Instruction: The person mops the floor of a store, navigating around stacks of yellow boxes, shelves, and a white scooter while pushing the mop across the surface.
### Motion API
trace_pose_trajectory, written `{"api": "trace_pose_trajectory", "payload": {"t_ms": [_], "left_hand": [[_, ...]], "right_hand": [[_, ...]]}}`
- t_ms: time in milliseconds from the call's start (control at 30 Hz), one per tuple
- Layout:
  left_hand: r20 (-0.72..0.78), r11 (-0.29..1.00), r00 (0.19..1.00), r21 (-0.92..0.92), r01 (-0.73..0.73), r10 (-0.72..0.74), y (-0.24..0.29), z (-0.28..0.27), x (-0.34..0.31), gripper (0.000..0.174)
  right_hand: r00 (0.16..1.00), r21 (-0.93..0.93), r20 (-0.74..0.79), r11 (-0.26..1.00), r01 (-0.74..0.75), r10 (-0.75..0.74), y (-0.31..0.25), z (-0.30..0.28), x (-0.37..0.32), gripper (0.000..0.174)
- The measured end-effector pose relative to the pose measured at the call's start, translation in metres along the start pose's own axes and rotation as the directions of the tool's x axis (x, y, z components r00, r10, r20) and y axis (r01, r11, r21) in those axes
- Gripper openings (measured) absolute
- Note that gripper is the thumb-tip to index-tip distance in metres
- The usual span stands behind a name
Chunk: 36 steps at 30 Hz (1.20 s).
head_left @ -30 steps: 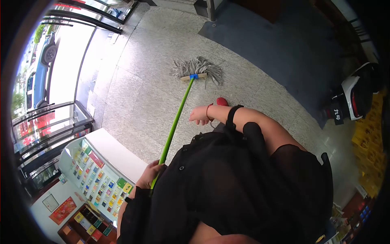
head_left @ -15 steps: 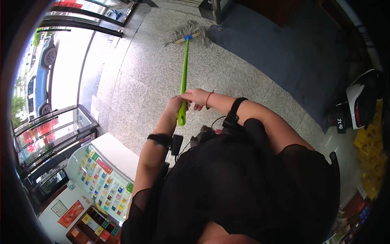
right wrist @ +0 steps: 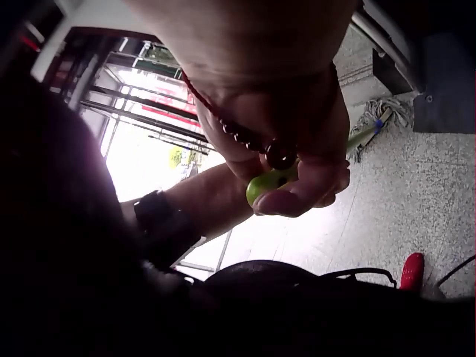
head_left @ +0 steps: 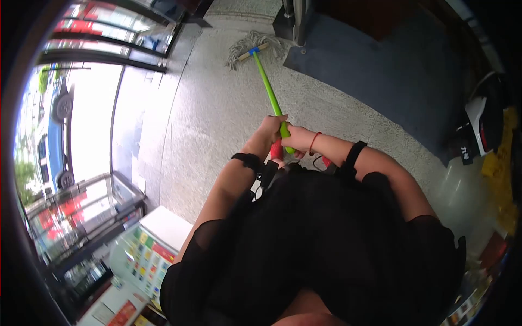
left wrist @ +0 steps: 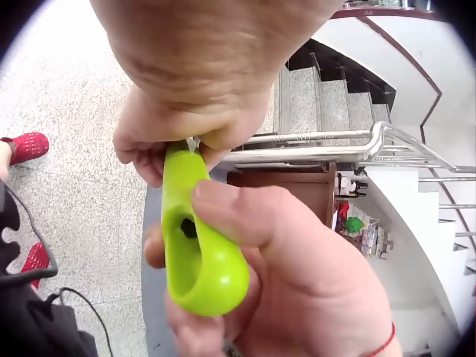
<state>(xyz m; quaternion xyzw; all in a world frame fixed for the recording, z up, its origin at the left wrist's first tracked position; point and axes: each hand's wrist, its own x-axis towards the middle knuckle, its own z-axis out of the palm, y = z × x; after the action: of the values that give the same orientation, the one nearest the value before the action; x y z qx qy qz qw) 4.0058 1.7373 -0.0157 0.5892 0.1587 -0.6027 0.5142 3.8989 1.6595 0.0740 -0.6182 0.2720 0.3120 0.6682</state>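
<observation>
A string mop with a green handle (head_left: 267, 84) lies in front of me, its grey strands (head_left: 239, 46) spread on the floor below a blue clamp. My left hand (head_left: 272, 126) grips the handle a little below its top end. Just behind it, my right hand (head_left: 300, 139) holds the end of the handle. In the left wrist view, the rounded green end with its hanging hole (left wrist: 216, 279) shows between the thumb and fingers of the right hand (left wrist: 297, 256), while the left hand (left wrist: 193, 123) wraps the shaft above.
A dark grey mat (head_left: 375, 92) covers the floor at right, beside a metal post (head_left: 299, 24). Glass doors (head_left: 109, 46) stand at left, a display counter (head_left: 144, 252) at lower left. A parked scooter (head_left: 476, 127) is at far right. Red shoes (left wrist: 30, 147) show below me.
The mop head moved forward, away from me, and the handle's top end swung right. My right hand, free at first, came onto the handle; both hands then shifted right with it.
</observation>
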Motion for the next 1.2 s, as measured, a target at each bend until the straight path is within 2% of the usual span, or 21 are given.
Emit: {"api": "trace_pose_trajectory", "payload": {"t_ms": [67,100,133,200,267,300,367,467,567,733,800,833,867,900,933,967,1000,1033,1067,1167,1200], "left_hand": [[0.049,0.999,0.998,0.025,-0.038,0.036,0.026,-0.038,0.035,0.023],[0.003,0.996,0.999,0.073,-0.049,0.049,0.046,-0.049,0.037,0.025],[-0.04,0.99,0.997,0.123,-0.066,0.071,0.067,-0.057,0.041,0.028],[-0.03,0.992,0.999,0.124,-0.027,0.031,0.078,-0.079,0.051,0.025],[0.03,0.946,0.997,0.317,0.061,-0.074,0.096,-0.082,0.03,0.022],[0.039,0.945,0.997,0.322,0.056,-0.072,0.095,-0.087,0.033,0.022],[0.078,0.913,0.981,0.384,0.135,-0.178,0.083,-0.092,0.045,0.026],[0.067,0.861,0.995,0.507,0.031,-0.075,0.069,-0.091,0.039,0.026],[0.093,0.845,0.991,0.534,0.033,-0.097,0.055,-0.095,0.032,0.035],[0.136,0.86,0.982,0.508,0.043,-0.129,-0.014,-0.103,0.019,0.036],[0.153,0.877,0.979,0.477,0.05,-0.139,-0.038,-0.106,0.011,0.037],[0.225,0.821,0.942,0.565,0.08,-0.247,-0.045,-0.108,0.003,0.036],[0.284,0.757,0.889,0.646,0.099,-0.359,-0.053,-0.11,-0.005,0.035],[0.285,0.759,0.887,0.643,0.104,-0.363,-0.056,-0.111,-0.013,0.035],[0.42,0.726,0.867,0.679,-0.105,-0.268,-0.056,-0.112,-0.021,0.031],[0.551,0.667,0.814,0.679,-0.308,-0.185,-0.056,-0.112,-0.027,0.028],[0.553,0.67,0.813,0.675,-0.308,-0.183,-0.058,-0.112,-0.025,0.028],[0.404,0.696,0.868,0.711,-0.101,-0.287,-0.056,-0.112,-0.021,0.026],[0.249,0.694,0.883,0.711,0.112,-0.398,-0.052,-0.114,-0.015,0.025],[0.273,0.715,0.919,0.699,0.013,-0.283,-0.011,-0.134,-0.022,0.025],[0.274,0.711,0.917,0.703,0.015,-0.291,0.0,-0.143,-0.012,0.025]], "right_hand": [[0.982,0.086,-0.158,0.99,0.114,-0.099,-0.022,0.008,0.036,0.037],[0.986,0.128,-0.166,0.991,0.034,-0.013,-0.037,0.012,0.049,0.035],[0.984,0.133,-0.179,0.99,0.037,-0.013,-0.051,0.013,0.06,0.035],[0.982,0.165,-0.186,0.986,0.007,0.024,-0.067,0.026,0.071,0.037],[0.981,0.171,-0.192,0.985,0.01,0.024,-0.067,0.034,0.069,0.038],[0.979,0.166,-0.203,0.986,0.018,0.016,-0.065,0.037,0.065,0.039],[0.982,0.185,-0.181,0.983,-0.01,0.044,-0.063,0.044,0.052,0.043],[0.988,0.171,-0.131,0.984,-0.055,0.078,-0.061,0.059,0.019,0.05],[0.989,0.135,-0.13,0.99,-0.051,0.068,-0.044,0.078,-0.015,0.052],[0.99,0.142,-0.126,0.989,-0.049,0.068,-0.01,0.131,-0.084,0.053],[0.972,0.087,-0.193,0.989,-0.121,0.136,0.004,0.157,-0.109,0.055],[0.972,0.098,-0.189,0.987,-0.126,0.142,0.02,0.172,-0.118,0.055],[0.934,-0.148,-0.353,0.982,-0.12,0.061,0.036,0.187,-0.127,0.055],[0.873,-0.392,-0.483,0.908,-0.149,-0.065,0.043,0.199,-0.132,0.055],[0.872,-0.398,-0.484,0.905,-0.152,-0.067,0.041,0.21,-0.134,0.055],[0.805,-0.468,-0.575,0.865,-0.179,-0.145,0.039,0.22,-0.136,0.054],[0.727,-0.53,-0.648,0.82,-0.214,-0.229,0.034,0.226,-0.135,0.053],[0.74,-0.452,-0.665,0.844,-0.29,-0.101,0.017,0.229,-0.131,0.049],[0.74,-0.455,-0.665,0.842,-0.292,-0.103,0.011,0.228,-0.124,0.049],[0.763,-0.454,-0.637,0.853,-0.258,-0.109,-0.005,0.224,-0.092,0.05],[0.756,-0.488,-0.631,0.847,-0.212,-0.174,-0.011,0.221,-0.072,0.051]]}}
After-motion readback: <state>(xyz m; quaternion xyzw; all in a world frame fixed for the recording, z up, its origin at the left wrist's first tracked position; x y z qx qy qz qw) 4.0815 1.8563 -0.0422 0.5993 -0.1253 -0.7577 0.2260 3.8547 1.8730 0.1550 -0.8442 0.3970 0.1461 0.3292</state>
